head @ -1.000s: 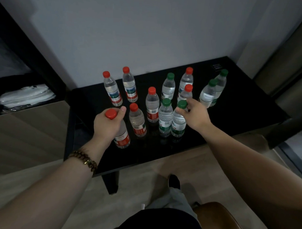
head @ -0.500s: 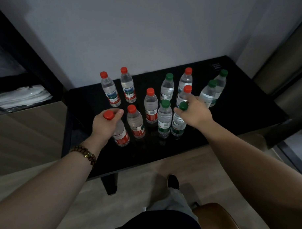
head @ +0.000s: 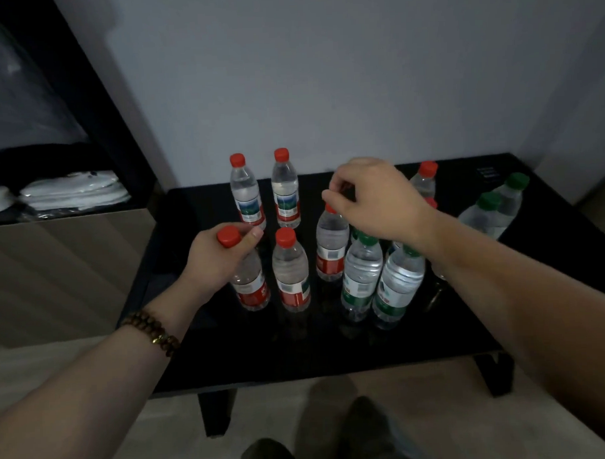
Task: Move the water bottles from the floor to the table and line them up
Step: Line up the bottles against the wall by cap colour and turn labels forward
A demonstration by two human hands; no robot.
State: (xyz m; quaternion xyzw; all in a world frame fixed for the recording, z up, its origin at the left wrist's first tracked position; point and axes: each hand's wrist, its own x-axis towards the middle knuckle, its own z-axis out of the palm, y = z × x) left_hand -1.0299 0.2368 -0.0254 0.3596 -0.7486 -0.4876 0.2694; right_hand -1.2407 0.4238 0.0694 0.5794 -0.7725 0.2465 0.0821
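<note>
Several clear water bottles stand on the black table (head: 298,349). My left hand (head: 216,263) is wrapped around the neck of the front-left red-capped bottle (head: 250,286), which rests on the table. A second red-capped bottle (head: 290,274) is beside it, then two green-capped bottles (head: 361,272) (head: 399,281). My right hand (head: 379,206) hovers over the middle red-capped bottle (head: 332,242). Its thumb and fingers curl at the cap, and whether they grip it is hidden. Two red-capped bottles (head: 246,193) (head: 285,192) stand at the back.
Two green-capped bottles (head: 482,216) stand at the table's right, and another red-capped one (head: 424,180) behind my right hand. A dark shelf with folded white items (head: 73,194) lies to the left, above a wooden cabinet (head: 55,272). The wall is just behind the table.
My right hand let go of the front green-capped bottle and rose back and left to the middle red-capped bottle. My left hand kept its hold on the front-left bottle.
</note>
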